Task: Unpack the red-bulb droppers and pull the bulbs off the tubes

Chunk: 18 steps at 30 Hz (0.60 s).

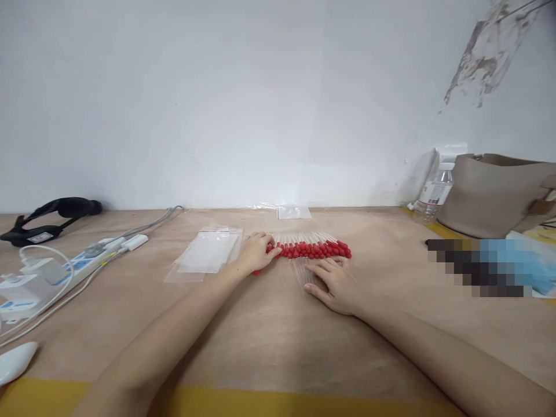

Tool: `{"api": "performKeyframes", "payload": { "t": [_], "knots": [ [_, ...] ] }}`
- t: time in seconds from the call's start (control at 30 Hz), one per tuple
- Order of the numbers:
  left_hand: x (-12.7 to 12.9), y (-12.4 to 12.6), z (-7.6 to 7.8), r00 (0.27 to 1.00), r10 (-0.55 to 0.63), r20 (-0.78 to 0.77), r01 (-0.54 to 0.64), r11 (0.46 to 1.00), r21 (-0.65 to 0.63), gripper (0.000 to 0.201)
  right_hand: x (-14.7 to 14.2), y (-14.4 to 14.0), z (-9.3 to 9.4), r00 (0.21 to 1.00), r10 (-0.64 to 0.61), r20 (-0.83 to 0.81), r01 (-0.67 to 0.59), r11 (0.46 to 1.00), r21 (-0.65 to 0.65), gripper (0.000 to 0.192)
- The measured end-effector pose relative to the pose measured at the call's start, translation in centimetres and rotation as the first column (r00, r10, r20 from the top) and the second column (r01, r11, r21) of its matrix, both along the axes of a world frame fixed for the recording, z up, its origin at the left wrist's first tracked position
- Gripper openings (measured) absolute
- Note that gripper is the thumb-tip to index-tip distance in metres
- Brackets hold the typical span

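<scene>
A row of thin clear droppers with red bulb ends [304, 250] lies side by side on the table, red ends towards me, stems pointing to the wall. My left hand [259, 252] rests at the row's left end, fingers curved and thumb apart, touching the red bulbs; one red end pokes out below the palm. More clear stems [299, 275] lie just in front of the row, pointing towards me. Over their right side my right hand [332, 281] lies open, fingers and thumb spread. Its palm side and whatever is under it are hidden.
Clear zip bags [211, 250] lie left of my left hand, and another small bag [294, 213] is near the wall. At left are a power strip [69, 269] with cables, a black headset [52, 219] and a white mouse [16, 362]. A bottle [436, 191] and grey bag [495, 194] stand right.
</scene>
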<state>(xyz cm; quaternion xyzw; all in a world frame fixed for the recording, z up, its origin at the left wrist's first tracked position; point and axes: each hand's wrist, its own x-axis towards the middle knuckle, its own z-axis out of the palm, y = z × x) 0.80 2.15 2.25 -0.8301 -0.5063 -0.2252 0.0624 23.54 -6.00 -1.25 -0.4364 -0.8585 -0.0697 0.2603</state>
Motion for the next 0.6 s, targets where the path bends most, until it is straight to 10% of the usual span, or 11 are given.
{"api": "performKeyframes", "payload": {
  "t": [0.43,0.6],
  "knots": [
    [0.9,-0.7,0.1,0.963,0.169,0.21,-0.172,0.985,-0.005,0.018,0.1,0.3,-0.4,0.997,-0.013,-0.075,0.017,0.998,0.055,0.036],
    [-0.8,-5.0,-0.2,0.948,-0.057,0.312,0.053,0.998,0.02,0.015,0.3,0.8,-0.7,0.977,-0.061,-0.202,0.106,0.97,0.219,0.046]
  ]
}}
